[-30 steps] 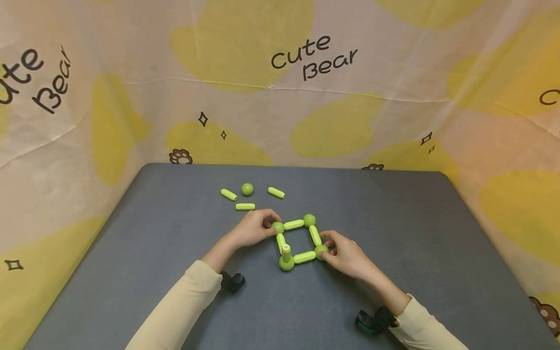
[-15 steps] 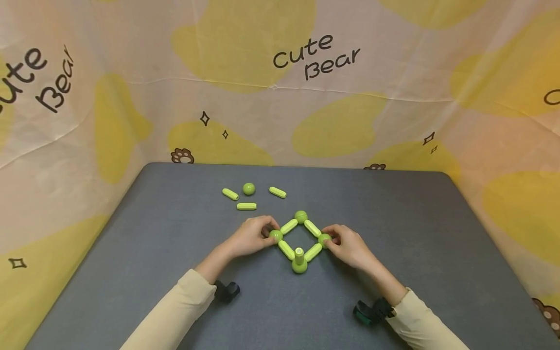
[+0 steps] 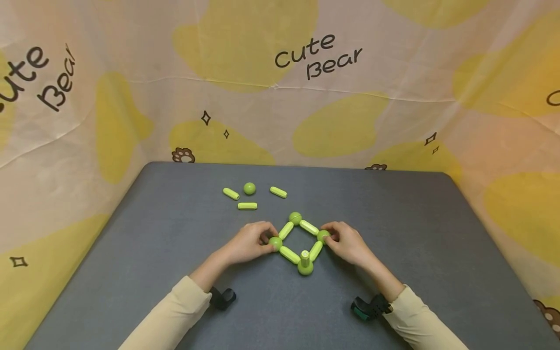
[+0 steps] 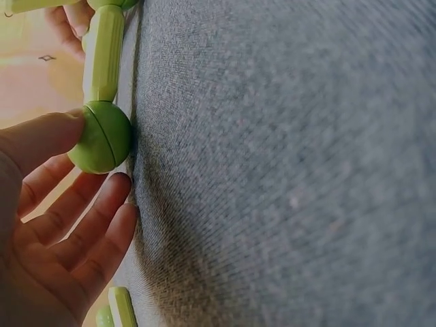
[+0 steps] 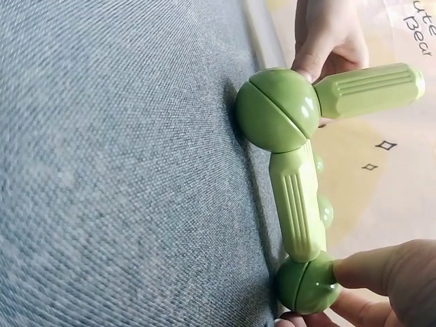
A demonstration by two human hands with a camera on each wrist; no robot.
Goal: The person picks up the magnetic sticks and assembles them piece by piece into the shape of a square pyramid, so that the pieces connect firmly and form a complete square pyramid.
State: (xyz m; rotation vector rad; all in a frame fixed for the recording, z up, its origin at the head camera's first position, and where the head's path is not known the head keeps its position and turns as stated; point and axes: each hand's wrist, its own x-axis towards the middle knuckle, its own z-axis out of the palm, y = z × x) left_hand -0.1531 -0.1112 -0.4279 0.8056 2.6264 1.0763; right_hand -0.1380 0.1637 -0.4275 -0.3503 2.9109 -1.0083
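A four-sided frame of green balls joined by pale green ribbed rods lies on the grey table, turned like a diamond. At its left corner my left hand pinches a green ball between thumb and fingers. My right hand pinches the ball at the right corner the same way. From the near corner ball one rod stands upright, its top end free. The far corner ball is untouched by either hand.
Behind the frame lie a loose green ball and three loose rods, the nearest rod lying crosswise. A printed cloth hangs behind the grey table. Each wrist wears a black camera.
The frame has turned in my hands: its left corner came nearer, its right corner went farther, and the near corner with the upright rod swung right. The loose parts stayed put.
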